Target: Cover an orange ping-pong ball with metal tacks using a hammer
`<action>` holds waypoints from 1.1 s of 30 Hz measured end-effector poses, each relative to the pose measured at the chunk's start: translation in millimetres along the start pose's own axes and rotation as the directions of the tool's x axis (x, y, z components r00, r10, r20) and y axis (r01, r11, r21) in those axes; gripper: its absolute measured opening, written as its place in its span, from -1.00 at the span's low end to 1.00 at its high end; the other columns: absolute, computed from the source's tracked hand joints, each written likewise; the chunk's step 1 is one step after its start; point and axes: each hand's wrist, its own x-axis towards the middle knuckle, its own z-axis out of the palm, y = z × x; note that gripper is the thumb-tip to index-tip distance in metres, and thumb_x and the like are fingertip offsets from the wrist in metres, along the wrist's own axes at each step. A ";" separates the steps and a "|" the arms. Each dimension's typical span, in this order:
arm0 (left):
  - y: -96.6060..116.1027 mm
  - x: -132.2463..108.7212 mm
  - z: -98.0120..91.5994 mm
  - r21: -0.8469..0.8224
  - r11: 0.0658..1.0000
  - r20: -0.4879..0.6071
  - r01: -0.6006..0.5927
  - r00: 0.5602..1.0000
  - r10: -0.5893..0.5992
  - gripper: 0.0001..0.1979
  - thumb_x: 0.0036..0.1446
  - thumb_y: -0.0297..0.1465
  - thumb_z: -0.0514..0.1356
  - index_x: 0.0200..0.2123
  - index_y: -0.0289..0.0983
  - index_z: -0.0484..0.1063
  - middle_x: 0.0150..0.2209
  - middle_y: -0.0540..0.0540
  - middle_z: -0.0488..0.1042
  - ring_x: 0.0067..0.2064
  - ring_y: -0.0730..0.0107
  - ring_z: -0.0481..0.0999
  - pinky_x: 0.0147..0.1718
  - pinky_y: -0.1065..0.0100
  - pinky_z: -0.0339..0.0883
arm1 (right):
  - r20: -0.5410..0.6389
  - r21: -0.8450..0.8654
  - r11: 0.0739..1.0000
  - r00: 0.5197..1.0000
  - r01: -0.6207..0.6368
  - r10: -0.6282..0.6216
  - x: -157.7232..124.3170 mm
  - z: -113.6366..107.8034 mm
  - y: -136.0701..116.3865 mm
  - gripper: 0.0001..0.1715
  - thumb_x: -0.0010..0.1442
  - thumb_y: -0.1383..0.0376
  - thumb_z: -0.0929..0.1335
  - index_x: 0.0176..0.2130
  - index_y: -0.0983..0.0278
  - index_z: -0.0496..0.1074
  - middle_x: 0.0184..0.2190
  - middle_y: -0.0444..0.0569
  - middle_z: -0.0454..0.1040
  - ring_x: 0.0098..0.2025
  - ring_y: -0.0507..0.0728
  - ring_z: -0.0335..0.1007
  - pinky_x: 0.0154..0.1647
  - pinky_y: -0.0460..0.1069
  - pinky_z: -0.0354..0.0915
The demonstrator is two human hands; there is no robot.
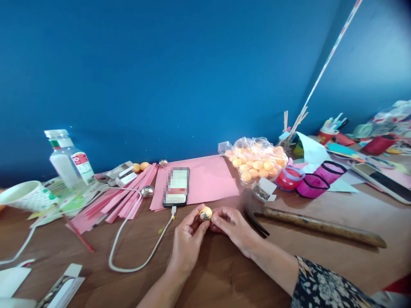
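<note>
An orange ping-pong ball [205, 212], its near side covered in shiny silver that looks like thumbtack heads, sits between my two hands above the brown table. Thumb and fingers of my left hand [190, 239] are closed round its left side. My right hand [235, 229] is pinched at the ball's right edge; whether a tack is between those fingertips is hidden. Just beyond the ball lies a phone [177, 187] on pink paper [208, 177], with a white cable [128, 269] plugged in. A small open box of tacks [262, 192] stands farther right.
A hammer [321, 224] lies right of my hands. Behind it are a bag of orange balls [253, 164] and small pink and red cups [310, 186]. At left are pink strips [128, 199], silver-covered balls [147, 191], a bottle [69, 162] and a paper cup [24, 194].
</note>
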 end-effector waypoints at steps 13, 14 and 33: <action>1.5 -1.7 1.4 -0.002 1.000 0.009 0.007 1.000 -0.007 -0.56 -0.09 -0.41 0.26 -0.06 -0.30 0.39 -0.06 -0.15 0.49 -0.03 0.20 0.45 -0.04 0.25 0.31 | -0.048 0.007 0.999 0.998 -0.033 0.033 0.3 1.3 1.0 -0.65 -0.06 0.12 0.43 -0.44 0.35 0.34 -0.52 -0.13 0.39 -0.44 -0.01 0.32 -0.30 -0.06 0.30; 1.6 -1.7 1.6 -0.008 1.000 0.013 0.009 1.000 -0.009 -0.56 -0.09 -0.41 0.26 -0.06 -0.30 0.39 -0.06 -0.15 0.49 -0.03 0.20 0.45 -0.04 0.25 0.31 | -0.043 0.014 0.999 0.999 -0.032 0.033 0.2 1.2 1.0 -0.65 -0.06 0.12 0.43 -0.45 0.35 0.33 -0.52 -0.14 0.39 -0.44 -0.01 0.32 -0.30 -0.06 0.31; 8.6 -2.4 1.7 -0.003 0.998 0.007 0.058 0.998 -0.058 -0.58 -0.07 -0.31 0.25 -0.09 -0.30 0.36 -0.13 -0.18 0.51 -0.15 0.21 0.52 -0.20 0.29 0.39 | 0.091 -0.057 0.990 0.988 0.129 -0.124 1.2 3.6 2.5 -0.71 0.02 0.24 0.39 -0.23 0.27 0.32 -0.34 -0.10 0.39 -0.36 0.02 0.34 -0.31 -0.07 0.30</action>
